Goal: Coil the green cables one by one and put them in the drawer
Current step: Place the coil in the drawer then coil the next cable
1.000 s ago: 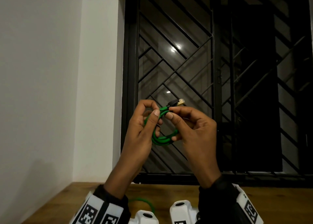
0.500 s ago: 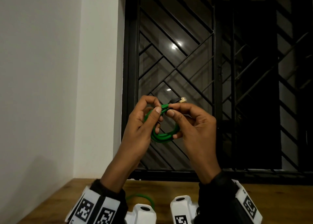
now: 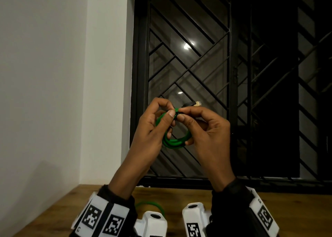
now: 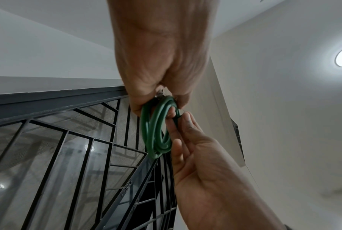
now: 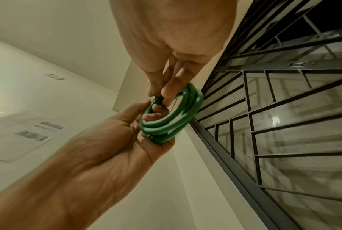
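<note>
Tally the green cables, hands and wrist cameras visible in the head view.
Green cables: 2, the coiled cable held up, another cable on the table
Hands: 2, left hand, right hand
Wrist cameras: 2, left camera, right camera
Total: 6

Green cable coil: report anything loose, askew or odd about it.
The green cable coil is held up between the left hand and right hand. Its plug end sticks out above the fingers, not tucked in. Otherwise the loops lie together neatly.
</note>
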`<act>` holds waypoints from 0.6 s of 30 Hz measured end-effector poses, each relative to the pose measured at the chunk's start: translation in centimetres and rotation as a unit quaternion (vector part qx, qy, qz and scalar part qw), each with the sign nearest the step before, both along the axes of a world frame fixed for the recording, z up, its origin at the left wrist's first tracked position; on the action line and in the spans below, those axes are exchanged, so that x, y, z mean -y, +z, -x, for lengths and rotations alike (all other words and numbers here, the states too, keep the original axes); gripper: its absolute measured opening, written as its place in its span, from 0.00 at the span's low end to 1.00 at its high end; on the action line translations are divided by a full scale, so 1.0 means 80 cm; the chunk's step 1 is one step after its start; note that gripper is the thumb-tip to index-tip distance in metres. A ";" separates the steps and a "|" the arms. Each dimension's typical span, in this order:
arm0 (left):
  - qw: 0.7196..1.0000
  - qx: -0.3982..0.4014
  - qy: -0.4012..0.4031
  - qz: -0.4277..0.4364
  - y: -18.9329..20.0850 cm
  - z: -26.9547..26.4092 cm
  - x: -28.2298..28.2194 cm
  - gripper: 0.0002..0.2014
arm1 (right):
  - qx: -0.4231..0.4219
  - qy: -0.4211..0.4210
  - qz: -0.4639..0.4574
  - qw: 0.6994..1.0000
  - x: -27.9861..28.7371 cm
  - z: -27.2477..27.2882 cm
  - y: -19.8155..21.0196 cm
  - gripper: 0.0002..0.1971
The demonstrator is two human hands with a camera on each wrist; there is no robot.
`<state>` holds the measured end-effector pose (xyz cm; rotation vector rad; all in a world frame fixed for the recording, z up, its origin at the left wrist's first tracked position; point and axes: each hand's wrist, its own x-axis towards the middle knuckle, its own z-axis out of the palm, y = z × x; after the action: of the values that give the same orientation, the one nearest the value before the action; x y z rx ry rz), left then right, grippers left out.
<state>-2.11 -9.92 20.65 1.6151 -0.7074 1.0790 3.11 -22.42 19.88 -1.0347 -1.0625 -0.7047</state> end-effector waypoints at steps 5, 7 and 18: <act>1.000 0.000 0.003 0.012 0.000 0.001 0.000 0.05 | -0.011 0.021 -0.011 1.000 0.000 0.007 -0.001 0.09; 1.000 0.002 0.009 0.013 0.000 0.001 0.001 0.04 | -0.010 0.021 -0.016 1.000 -0.001 0.009 -0.002 0.09; 1.000 -0.005 0.018 -0.009 0.000 0.003 -0.001 0.04 | 0.003 0.004 -0.019 1.000 -0.003 0.006 -0.004 0.08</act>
<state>-2.32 -9.83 20.67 1.6530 -0.6869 1.0924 2.62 -22.16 19.53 -0.9958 -1.0549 -0.7188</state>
